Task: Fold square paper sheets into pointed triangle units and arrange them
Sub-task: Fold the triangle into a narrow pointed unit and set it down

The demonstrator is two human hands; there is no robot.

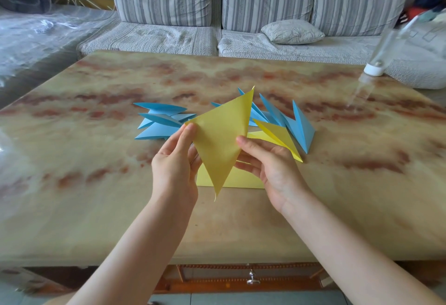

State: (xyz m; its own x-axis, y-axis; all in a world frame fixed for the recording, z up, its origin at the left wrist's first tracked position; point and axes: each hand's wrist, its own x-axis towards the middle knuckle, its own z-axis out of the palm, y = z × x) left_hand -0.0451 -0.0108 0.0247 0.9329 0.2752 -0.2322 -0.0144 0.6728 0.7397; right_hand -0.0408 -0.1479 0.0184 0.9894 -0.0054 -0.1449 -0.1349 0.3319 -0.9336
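Folded blue units [156, 132] crowd mid-table; bare tabletop [84, 150] lies either side.

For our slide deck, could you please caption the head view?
Left hand and right hand hold a folded yellow triangle above the table, blue units behind.

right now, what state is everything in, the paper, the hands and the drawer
yellow triangle, folded in half, held up above the table
left hand, pinches the triangle's left corner
right hand, pinches its right edge
yellow sheet, lying flat, partly hidden
yellow unit, folded to a point, lying down
blue units, folded, lying in two clusters
drawer, shut
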